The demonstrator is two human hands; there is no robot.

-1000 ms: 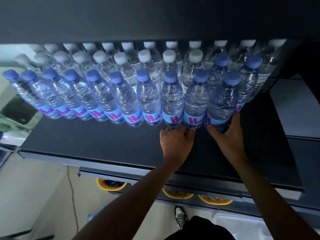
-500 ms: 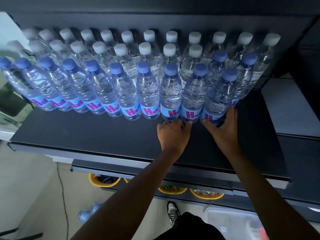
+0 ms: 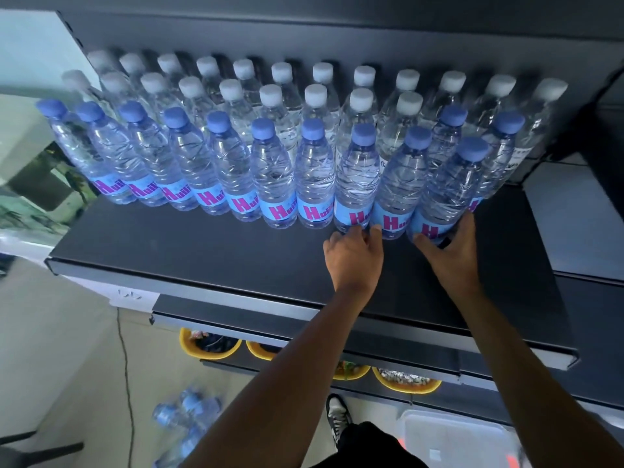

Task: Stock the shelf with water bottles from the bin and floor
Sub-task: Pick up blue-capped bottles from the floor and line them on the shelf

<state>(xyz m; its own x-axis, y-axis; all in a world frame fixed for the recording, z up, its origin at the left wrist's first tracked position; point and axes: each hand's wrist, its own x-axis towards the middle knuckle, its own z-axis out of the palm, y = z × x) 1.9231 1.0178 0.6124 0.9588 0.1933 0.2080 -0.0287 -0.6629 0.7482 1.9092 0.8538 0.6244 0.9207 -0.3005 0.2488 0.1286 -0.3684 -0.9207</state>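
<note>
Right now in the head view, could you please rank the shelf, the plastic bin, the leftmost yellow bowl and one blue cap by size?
1. shelf
2. plastic bin, though cropped
3. leftmost yellow bowl, partly hidden
4. blue cap

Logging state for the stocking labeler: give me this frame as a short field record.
shelf: dark shelf, bottles in rows
front row: blue-cap bottles, blue labels
back rows: white-cap bottles
right hand: right hand grips the base of the end bottle
left hand: left hand has its fingertips at the base of the third bottle from the end; grip unclear
floor: loose bottles, blurred
bin: clear bin, bottom right
</note>
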